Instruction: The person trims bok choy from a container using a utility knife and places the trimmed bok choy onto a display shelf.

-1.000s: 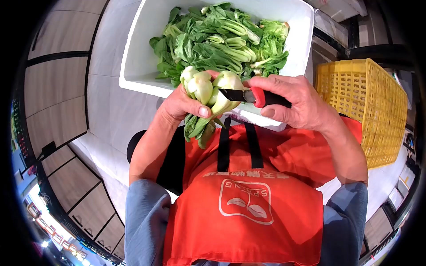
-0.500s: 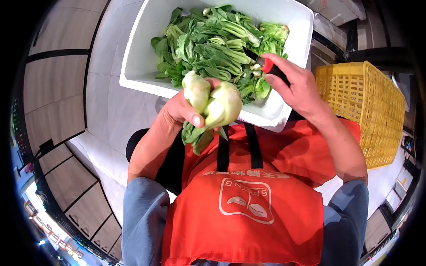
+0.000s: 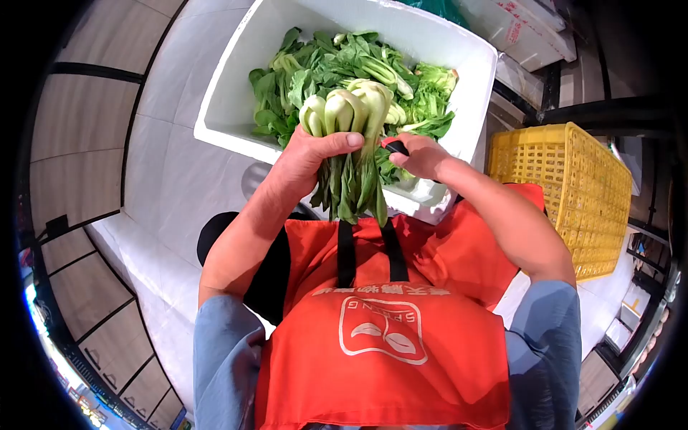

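My left hand (image 3: 309,154) is closed around a bunch of bok choy (image 3: 347,115), thumb across the stalks. The pale bulbous bases point up, and the green leaves hang down over the front rim of the white foam box (image 3: 233,141). Just right of the bunch, my right hand (image 3: 421,155) grips a knife (image 3: 395,147) by its black and red handle; its blade is hidden from view. More bok choy (image 3: 276,107) lies heaped inside the box, with lighter, frilly leaf greens (image 3: 433,89) at its right side.
A yellow plastic crate (image 3: 559,179) stands right of the box. Behind it are a white carton (image 3: 519,29) and a dark metal frame (image 3: 602,111). Grey floor tiles (image 3: 165,165) and wood-look cabinets (image 3: 79,122) lie to the left. My red apron (image 3: 387,380) covers my lap.
My left hand has turned and risen slightly to the right, and more bok choy bases now show in it. My right hand has come down and leftward with the knife, close to the bunch.
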Tool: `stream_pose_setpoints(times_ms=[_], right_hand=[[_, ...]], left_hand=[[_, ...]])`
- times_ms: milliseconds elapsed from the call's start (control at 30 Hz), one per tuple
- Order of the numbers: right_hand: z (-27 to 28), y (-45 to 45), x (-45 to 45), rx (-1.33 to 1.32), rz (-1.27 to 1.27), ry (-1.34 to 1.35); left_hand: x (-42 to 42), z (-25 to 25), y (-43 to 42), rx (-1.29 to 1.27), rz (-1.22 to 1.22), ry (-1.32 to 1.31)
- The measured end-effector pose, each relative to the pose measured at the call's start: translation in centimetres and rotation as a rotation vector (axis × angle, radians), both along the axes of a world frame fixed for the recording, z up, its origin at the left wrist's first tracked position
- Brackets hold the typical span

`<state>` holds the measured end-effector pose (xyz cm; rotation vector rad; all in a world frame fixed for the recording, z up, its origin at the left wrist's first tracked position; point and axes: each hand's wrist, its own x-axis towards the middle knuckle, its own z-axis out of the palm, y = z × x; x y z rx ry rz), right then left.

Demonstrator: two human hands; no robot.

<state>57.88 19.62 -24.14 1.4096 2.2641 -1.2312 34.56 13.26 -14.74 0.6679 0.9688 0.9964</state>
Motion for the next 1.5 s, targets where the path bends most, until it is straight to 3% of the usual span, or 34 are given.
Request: stream_pose_setpoints(times_ms=[300, 433, 467, 533, 600, 667, 767, 867, 933, 967, 1000, 1067, 1100, 1167, 1233, 1300, 1333, 1367, 1400, 1433, 1467, 1500], right_hand=[[-9.0, -0.5, -1.4, 0.132, 0.011, -0.070], [-6.3, 2.0, -1.0, 0.383, 0.076, -0.069], [-5.2, 2.8, -1.5, 0.517, -0.103, 0.192], [2.4, 3.9, -3.1, 0.645, -0.085, 0.393], [10.2, 2.3, -3.7, 0.819, 0.060, 0.541], [14.4, 0.5, -3.3, 1.026, 0.320, 0.463], [14.9, -0.7, -2.9, 1.217, 0.647, 0.393], [15.2, -0.4, -3.4, 1.073, 0.898, 0.478], [14.6, -0.9, -4.1, 0.945, 0.904, 0.616], [15.0, -1.1, -3.9, 1.025, 1.035, 0.592], [14.3, -1.5, -3.6, 1.023, 1.104, 0.545], [16.7, -3.1, -2.1, 0.924, 1.126, 0.371], [14.5, -3.5, -1.2, 0.906, 1.051, 0.436], [17.4, -5.0, 0.6, 0.756, 0.890, 0.405], [17.4, -5.1, 2.6, 0.667, 0.683, 0.500], [18.8, -4.8, 4.4, 0.707, 0.533, 0.517], [19.9, -4.5, 5.2, 0.704, 0.456, 0.589], [21.9, -4.4, 6.0, 0.618, 0.339, 0.621], [23.9, -3.9, 7.0, 0.530, 0.224, 0.648], [25.2, -2.9, 8.0, 0.636, 0.183, 0.627], [28.4, -2.1, 8.8, 0.567, 0.063, 0.598], [30.9, -1.1, 9.7, 0.643, -0.092, 0.735]], left_hand=[[-2.5, 0.5, 0.0, -0.053, 0.125, -0.149], [-3.1, 0.7, 0.0, 0.106, 0.165, 0.176], [-3.3, 1.4, -0.1, 0.122, 0.135, 0.218], [-3.6, 2.1, -0.1, 0.112, 0.118, 0.144], [-3.8, 2.1, -0.1, 0.122, 0.095, 0.090], [-3.7, 1.7, -0.2, 0.060, 0.040, -0.001], [-2.7, 1.6, -0.8, 0.017, -0.102, -0.102], [-1.1, 0.3, -1.6, 0.132, -0.264, -0.052], [0.1, 1.2, -3.3, 0.187, -0.411, 0.026], [-0.2, -0.1, -3.3, 0.150, -0.572, 0.220], [-0.3, 1.3, -3.8, 0.073, -0.612, 0.236], [-0.2, 0.0, -4.1, -0.030, -0.677, -0.007], [0.0, 0.7, -4.6, -0.061, -0.707, -0.163], [0.0, 2.8, -5.1, 0.064, -0.757, -0.357], [-0.3, 0.8, -4.7, 0.070, -0.652, -0.008], [-1.1, 0.1, -3.6, 0.252, -0.640, -0.443], [-2.2, -2.5, -2.5, 0.270, -0.571, -0.309], [-1.6, -0.9, -2.2, -0.068, -0.353, -0.416], [-1.6, -0.7, -1.1, 0.076, -0.356, -0.267], [-1.7, -1.1, 0.0, 0.220, -0.355, -0.121], [-1.5, -1.8, 0.4, 0.171, -0.214, 0.119], [-1.2, -4.3, 0.6, 0.252, -0.113, 0.486]])
